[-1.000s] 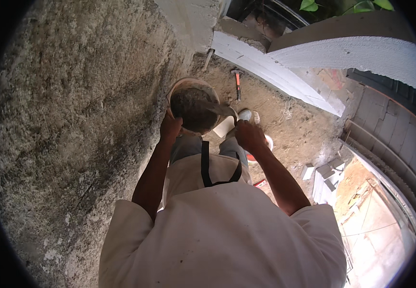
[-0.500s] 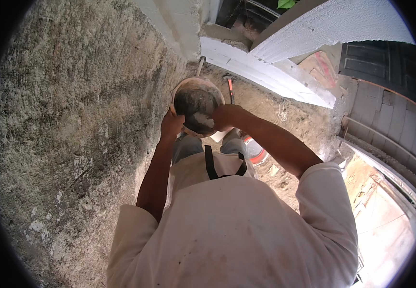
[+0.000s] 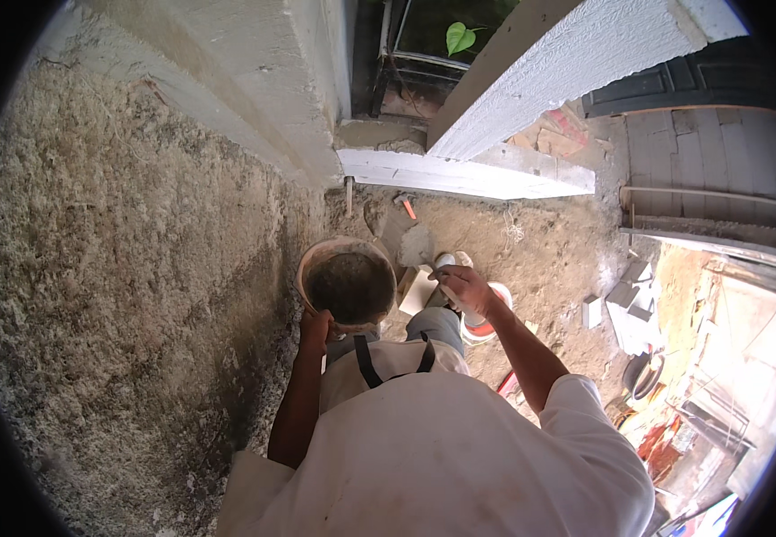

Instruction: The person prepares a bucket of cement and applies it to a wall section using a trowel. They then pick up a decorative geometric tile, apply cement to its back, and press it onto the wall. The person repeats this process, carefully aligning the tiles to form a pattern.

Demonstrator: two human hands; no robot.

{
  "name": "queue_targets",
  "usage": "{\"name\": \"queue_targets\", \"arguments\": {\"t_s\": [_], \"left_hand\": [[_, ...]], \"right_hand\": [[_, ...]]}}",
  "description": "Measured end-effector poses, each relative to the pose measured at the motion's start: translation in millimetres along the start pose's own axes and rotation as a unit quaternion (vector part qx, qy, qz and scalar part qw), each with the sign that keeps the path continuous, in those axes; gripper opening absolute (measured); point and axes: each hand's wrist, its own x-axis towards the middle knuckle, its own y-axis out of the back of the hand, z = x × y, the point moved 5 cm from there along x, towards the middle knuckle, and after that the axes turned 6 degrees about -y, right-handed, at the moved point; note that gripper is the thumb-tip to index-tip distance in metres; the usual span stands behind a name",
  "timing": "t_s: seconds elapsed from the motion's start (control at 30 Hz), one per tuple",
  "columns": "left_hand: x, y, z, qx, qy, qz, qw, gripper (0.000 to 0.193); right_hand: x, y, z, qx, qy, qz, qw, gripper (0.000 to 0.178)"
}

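My left hand (image 3: 318,324) is closed on the near left rim of a round, mortar-smeared bucket (image 3: 302,266). Dark grey mortar (image 3: 349,285) lies inside it. To the right of the bucket, my right hand (image 3: 465,288) is closed, seemingly around the handle of a trowel. The grey trowel blade (image 3: 417,243) points away from me, above the ground; the handle is mostly hidden by my fingers.
A rough wall (image 3: 155,295) rises close on my left. An orange-handled hammer (image 3: 408,208) lies beyond the bucket. A red-and-white bucket (image 3: 495,313) stands beside my right leg. Ahead runs a white ledge (image 3: 469,176); grey blocks (image 3: 625,295) lie at the right.
My right hand has come out of the bucket and moved right with the trowel. The bucket appears lower in view, still held by my left hand, and the head view has shifted.
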Motion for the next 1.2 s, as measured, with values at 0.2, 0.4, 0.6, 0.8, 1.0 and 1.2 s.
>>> {"name": "queue_targets", "arguments": {"t_s": [0.2,0.4,0.6,0.8,1.0,1.2], "left_hand": [[49,45,-49,0.024,0.004,-0.014,1.000,0.019],[32,61,-42,0.170,-0.012,0.005,0.985,0.036],[12,43,-32,0.179,-0.104,0.033,0.978,0.029],[19,39,-33,0.246,-0.061,-0.005,0.967,0.072],[50,58,-61,0.228,-0.005,-0.036,0.973,0.069],[35,50,-35,0.262,-0.081,0.014,0.961,0.057]], "right_hand": [[52,-29,-39,-0.069,-0.084,0.361,0.926,0.029],[147,-51,-42,-0.065,-0.159,0.473,0.864,0.041],[154,-73,-30,-0.098,-0.197,0.401,0.889,0.050],[100,-71,-41,-0.112,-0.161,0.376,0.906,0.043],[124,-50,-78,-0.001,-0.131,0.419,0.899,0.040],[176,-77,-117,0.063,-0.157,0.412,0.895,0.042]]}}
